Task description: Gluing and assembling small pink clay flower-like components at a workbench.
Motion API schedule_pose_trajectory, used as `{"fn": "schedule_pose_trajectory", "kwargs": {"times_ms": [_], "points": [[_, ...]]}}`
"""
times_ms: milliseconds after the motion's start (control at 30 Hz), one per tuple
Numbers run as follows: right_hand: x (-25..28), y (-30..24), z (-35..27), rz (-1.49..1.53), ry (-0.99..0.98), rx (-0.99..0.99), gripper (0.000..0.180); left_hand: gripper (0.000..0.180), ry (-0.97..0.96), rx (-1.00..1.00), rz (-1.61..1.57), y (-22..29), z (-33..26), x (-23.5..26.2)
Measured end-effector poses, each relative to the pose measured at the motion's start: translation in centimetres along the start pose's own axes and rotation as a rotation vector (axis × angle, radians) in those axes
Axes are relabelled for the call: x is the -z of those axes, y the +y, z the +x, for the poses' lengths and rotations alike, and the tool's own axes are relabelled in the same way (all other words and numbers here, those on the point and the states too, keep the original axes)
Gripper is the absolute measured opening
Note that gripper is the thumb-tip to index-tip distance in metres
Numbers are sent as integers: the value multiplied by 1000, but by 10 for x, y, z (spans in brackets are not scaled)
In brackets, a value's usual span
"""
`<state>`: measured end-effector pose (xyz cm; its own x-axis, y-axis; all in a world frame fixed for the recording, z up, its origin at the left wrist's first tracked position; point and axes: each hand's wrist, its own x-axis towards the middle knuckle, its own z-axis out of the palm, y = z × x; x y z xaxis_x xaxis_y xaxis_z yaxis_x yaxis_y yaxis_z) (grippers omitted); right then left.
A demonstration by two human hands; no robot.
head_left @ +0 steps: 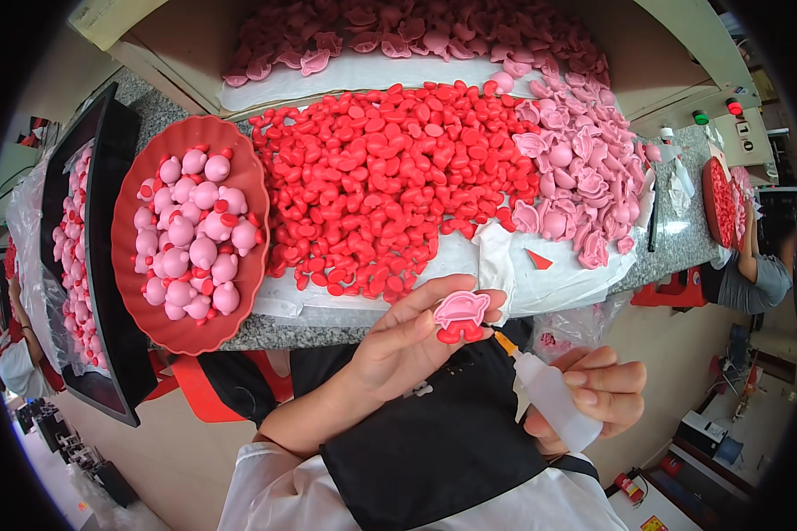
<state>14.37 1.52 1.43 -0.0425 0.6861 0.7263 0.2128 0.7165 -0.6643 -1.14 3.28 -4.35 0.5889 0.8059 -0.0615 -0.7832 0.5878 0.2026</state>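
A hollow pink shell piece (462,307) with two red feet (460,334) at its lower edge is held up just in front of the work counter, its open side toward the camera. The left hand (397,345) pinches it between thumb and fingers. The right hand (600,389) grips a translucent white squeeze bottle (553,400), whose orange nozzle (505,343) points at the feet; whether the tip touches them cannot be told. Beyond the hands, a broad heap of glossy red pieces (372,177) lies on white sheeting (562,288), with a heap of pink shells (584,168) adjoining it on the right. A small red triangular piece (538,259) lies near that heap. Left of the red pieces stands a scalloped red bowl (128,230) of round pink figures (204,252) with red parts; beside it, a black tray (106,159) holds more pink and red pieces. At the far right sits a co-worker in a grey top (753,281).
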Motion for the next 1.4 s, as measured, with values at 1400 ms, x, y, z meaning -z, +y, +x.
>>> {"fn": "schedule_pose_trajectory", "kwargs": {"times_ms": [1400], "points": [[-8, -6, 3, 113, -223, 90, 50, 43, -40, -25, 73, 5, -13, 0]]}}
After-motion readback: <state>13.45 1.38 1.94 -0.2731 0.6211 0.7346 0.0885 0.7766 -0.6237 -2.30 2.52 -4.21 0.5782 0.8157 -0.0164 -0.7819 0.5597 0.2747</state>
